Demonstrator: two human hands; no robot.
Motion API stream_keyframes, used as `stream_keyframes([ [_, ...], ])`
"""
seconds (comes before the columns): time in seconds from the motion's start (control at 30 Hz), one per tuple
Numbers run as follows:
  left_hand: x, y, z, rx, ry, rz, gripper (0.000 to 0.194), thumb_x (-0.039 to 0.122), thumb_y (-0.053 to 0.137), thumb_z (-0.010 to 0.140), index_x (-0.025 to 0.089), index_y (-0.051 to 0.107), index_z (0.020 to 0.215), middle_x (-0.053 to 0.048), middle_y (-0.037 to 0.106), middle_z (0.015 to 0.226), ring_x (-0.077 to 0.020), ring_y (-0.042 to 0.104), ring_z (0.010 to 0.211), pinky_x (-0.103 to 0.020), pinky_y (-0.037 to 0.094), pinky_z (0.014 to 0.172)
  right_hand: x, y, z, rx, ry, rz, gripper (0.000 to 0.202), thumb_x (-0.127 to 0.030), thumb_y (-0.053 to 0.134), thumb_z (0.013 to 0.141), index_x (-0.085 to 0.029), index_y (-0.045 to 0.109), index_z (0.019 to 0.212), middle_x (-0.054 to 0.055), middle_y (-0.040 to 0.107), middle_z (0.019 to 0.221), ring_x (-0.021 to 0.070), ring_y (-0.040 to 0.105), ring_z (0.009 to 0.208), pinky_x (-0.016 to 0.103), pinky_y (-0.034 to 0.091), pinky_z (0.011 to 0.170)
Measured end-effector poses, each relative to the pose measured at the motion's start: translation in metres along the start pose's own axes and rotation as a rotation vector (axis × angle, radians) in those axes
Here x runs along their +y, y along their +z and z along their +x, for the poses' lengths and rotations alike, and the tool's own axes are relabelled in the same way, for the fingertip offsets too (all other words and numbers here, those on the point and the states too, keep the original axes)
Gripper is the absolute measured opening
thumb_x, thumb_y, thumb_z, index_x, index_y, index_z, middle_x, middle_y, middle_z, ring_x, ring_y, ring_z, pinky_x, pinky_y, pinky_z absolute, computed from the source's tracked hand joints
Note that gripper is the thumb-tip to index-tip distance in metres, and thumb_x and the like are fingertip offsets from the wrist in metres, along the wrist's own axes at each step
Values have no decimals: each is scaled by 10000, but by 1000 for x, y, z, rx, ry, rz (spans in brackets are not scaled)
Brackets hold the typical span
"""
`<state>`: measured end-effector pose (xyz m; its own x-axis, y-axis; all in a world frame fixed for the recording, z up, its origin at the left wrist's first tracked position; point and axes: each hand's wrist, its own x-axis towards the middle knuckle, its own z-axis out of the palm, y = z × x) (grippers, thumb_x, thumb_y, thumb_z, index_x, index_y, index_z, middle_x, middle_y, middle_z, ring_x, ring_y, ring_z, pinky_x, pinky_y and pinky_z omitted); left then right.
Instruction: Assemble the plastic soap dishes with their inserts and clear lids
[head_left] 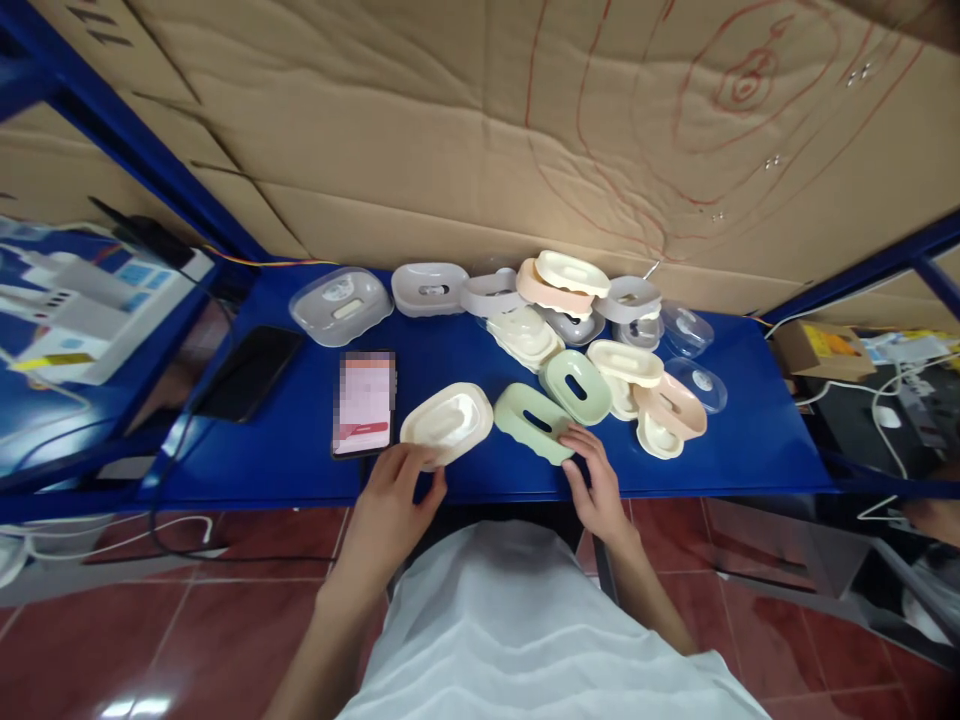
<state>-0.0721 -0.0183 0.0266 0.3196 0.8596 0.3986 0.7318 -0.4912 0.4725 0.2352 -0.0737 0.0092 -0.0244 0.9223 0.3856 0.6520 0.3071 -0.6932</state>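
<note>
At the lower centre of the frame, the person's left hand point(401, 485) is partly curled, thumb and fingers pinching the near edge of a cream dish point(450, 420). The right hand point(592, 480) is half open, its fingers over the right end of a green dish point(517, 418) and its thumb by the near edge; from here I can't tell whether it grips or only rests there.

Both dishes sit near the front of the blue table point(277, 455), around the middle of the frame. The cream one is an oval whose long axis slants from lower left to upper right; the green one slants the opposite way, upper left to lower right, with a dark slot running along it. A second green dish point(592, 400) lies just behind it, slotted too and slanting much the same way.

Farther back, above centre, an upper cream dish point(572, 270) sits on a peach dish point(544, 290). Left of those is a grey dish point(412, 290), then a clear container point(330, 315) with a round label. Right of centre, another peach dish point(686, 410) overlaps cream pieces; I can't make out how they nest. A phone point(367, 400) lies left of the cream dish, its long side running up the frame.
</note>
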Motion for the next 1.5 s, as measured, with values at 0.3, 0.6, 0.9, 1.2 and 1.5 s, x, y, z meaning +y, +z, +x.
stream_keyframes([
  [0.3, 7, -3, -7, -230, 234, -83, 85, 138, 572, 1004, 205, 614, 1036, -89, 672, 1110, -267, 661, 1148, -421, 600, 989, -1, 5, 15, 16, -29, -60, 272, -222, 456, 1090, -264, 593, 1320, 115, 654, 1329, 295, 541, 1434, 581, 491, 1177],
  [0.6, 6, -12, -9, -324, 211, -86, 113, 103, 589, 944, 211, 612, 968, -84, 665, 1117, -272, 675, 1108, -435, 617, 968, -5, 7, 10, 90, 28, -111, 357, -221, 406, 1100, -272, 589, 1402, 131, 593, 1342, 291, 564, 1346, 553, 523, 1127],
  [0.9, 5, 22, 1, -109, 310, 18, 502, 180, 669, 1006, 281, 569, 1488, -161, 457, 1649, -369, 412, 1571, -585, 490, 1207, -17, 23, 14, -271, -260, -116, 272, -268, 573, 1070, -234, 645, 1330, 116, 653, 1321, 287, 500, 1474, 561, 463, 1234],
  [1.2, -2, 30, 4, -129, 309, -67, 381, 183, 639, 1032, 229, 641, 1411, -106, 633, 1525, -309, 473, 1544, -516, 548, 1186, 29, -50, 18, 61, -367, -393, 453, -141, 451, 1058, -281, 614, 1457, 107, 681, 1416, 257, 579, 1429, 522, 513, 1175],
  [1.5, 18, 40, 14, -102, 258, -107, 358, 214, 720, 980, 229, 676, 1335, -193, 426, 1659, -405, 353, 1596, -634, 470, 1203, 198, -219, -12, 277, 504, -746, 761, -769, 463, 960, -174, 672, 1385, 247, 653, 1393, 437, 569, 1364, 704, 388, 1128],
])
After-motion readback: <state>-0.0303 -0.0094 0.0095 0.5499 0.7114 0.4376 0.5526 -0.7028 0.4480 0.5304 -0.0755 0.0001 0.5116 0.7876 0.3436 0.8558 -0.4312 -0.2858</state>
